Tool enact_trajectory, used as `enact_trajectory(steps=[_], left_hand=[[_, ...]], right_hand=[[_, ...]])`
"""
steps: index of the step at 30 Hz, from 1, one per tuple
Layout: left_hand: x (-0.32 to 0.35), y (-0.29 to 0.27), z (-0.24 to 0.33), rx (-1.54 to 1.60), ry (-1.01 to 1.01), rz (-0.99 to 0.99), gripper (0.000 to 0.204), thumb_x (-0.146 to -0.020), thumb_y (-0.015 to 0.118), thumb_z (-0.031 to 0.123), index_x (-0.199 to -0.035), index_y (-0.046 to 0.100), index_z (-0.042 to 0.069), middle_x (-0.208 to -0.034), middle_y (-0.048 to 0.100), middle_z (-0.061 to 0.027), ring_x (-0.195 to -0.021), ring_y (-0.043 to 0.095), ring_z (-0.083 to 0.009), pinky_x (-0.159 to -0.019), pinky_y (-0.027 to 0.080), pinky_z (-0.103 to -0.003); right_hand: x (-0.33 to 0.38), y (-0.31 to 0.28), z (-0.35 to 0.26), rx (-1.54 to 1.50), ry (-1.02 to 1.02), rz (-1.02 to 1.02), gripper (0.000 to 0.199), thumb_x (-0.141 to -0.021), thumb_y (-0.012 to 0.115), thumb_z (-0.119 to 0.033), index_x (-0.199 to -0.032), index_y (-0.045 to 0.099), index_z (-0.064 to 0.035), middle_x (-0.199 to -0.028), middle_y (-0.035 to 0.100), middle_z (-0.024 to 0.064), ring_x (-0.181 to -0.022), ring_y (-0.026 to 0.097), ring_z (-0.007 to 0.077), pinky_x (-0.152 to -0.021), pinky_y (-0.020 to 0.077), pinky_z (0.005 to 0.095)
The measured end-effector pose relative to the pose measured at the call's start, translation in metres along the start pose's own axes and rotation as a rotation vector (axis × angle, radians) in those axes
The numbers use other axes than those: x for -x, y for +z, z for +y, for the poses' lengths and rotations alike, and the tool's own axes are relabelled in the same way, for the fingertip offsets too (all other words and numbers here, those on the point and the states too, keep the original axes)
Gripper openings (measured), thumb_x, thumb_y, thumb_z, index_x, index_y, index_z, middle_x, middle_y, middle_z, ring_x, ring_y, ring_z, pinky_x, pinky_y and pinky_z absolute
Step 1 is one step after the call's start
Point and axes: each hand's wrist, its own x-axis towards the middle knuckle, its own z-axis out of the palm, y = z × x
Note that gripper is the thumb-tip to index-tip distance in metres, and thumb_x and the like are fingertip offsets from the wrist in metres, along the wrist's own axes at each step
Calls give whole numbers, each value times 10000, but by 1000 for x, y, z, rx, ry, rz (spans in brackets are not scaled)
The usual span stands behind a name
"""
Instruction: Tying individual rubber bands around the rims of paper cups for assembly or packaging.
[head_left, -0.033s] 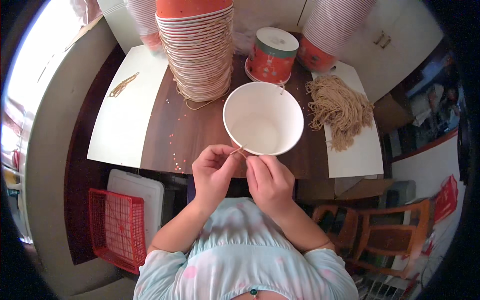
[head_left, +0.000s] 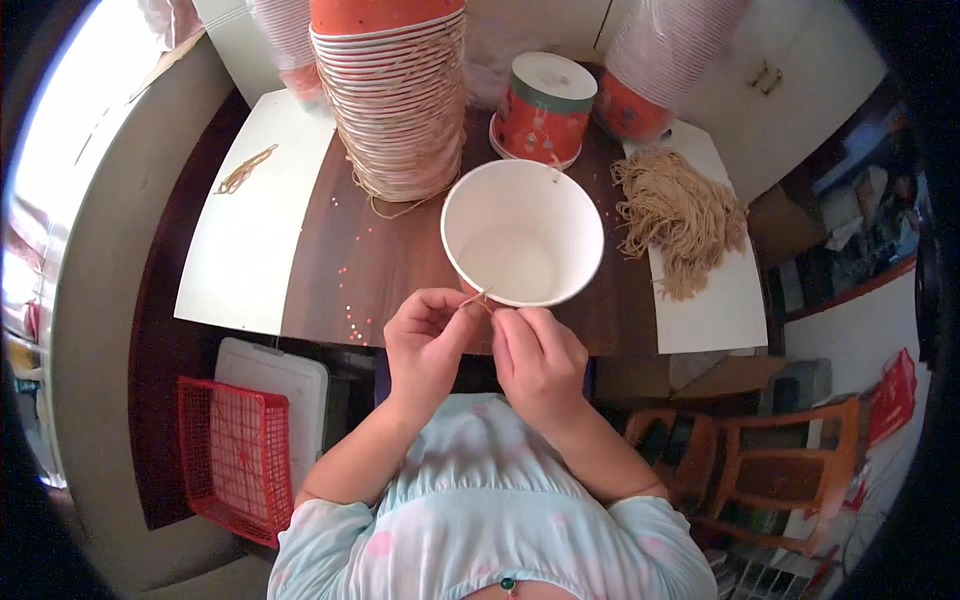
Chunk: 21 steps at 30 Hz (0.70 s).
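A paper bucket [head_left: 522, 220] with a white inside stands at the table's front edge, its mouth facing up. At its near rim my left hand [head_left: 430, 340] pinches a thin tan cord [head_left: 483, 297] between thumb and forefinger. My right hand [head_left: 540, 355] is closed on the same cord just to the right, fingertips pressed together. The cord crosses itself between the two hands, against the rim. On the far rim a small bit of cord shows. Fingers hide the bucket's near outer wall.
A tall stack of buckets [head_left: 395, 120] with cords stands behind left; an upturned red bucket [head_left: 540, 115] sits behind. Tan cords [head_left: 685, 215] lie heaped at right, a few cords [head_left: 245, 170] at left. Below left are a red basket [head_left: 235, 455] and wooden chairs [head_left: 770, 470] lower right.
The bucket has shifted very slightly away and to the left. Both hands keep their hold on the cord in nearly the same place.
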Motion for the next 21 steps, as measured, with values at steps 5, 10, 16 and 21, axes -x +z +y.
enact_trajectory(steps=[5, 10, 16, 21], left_hand=[[-5, -3, -4, 216, -117, -11, 83, -866, 619, 7, -919, 586, -47, -862, 671, -107, -772, 641, -136, -743, 522, -253], [-8, -12, -2, 385, -276, -14, 67, -862, 612, 1, -911, 578, -29, -871, 666, -117, -759, 643, -142, -734, 530, -265], [-5, -17, -2, 385, -227, 0, 73, -864, 620, 3, -909, 572, -28, -860, 663, -107, -699, 636, -123, -637, 540, -236], [-2, -13, 5, 76, -80, 51, 74, -873, 619, 10, -909, 573, -37, -844, 661, -94, -713, 636, -106, -627, 541, -230]], right_hand=[[3, 21, 4, -3, 132, -91, 159, -800, 603, -32, -958, 620, -28, -856, 602, 101, -710, 639, 256, -601, 516, 346], [-5, 26, 2, -899, 601, -184, 165, -859, 553, -18, -991, 635, 36, -917, 661, 101, -778, 653, 228, -717, 526, 309], [5, 41, 1, -1805, 1106, -219, 224, -924, 521, -139, -1074, 633, -16, -1008, 659, 59, -870, 617, 160, -811, 488, 322], [-1, 41, 1, -1983, 1181, -246, 230, -930, 536, -218, -1083, 621, -68, -1029, 641, 39, -917, 588, 141, -843, 453, 323]])
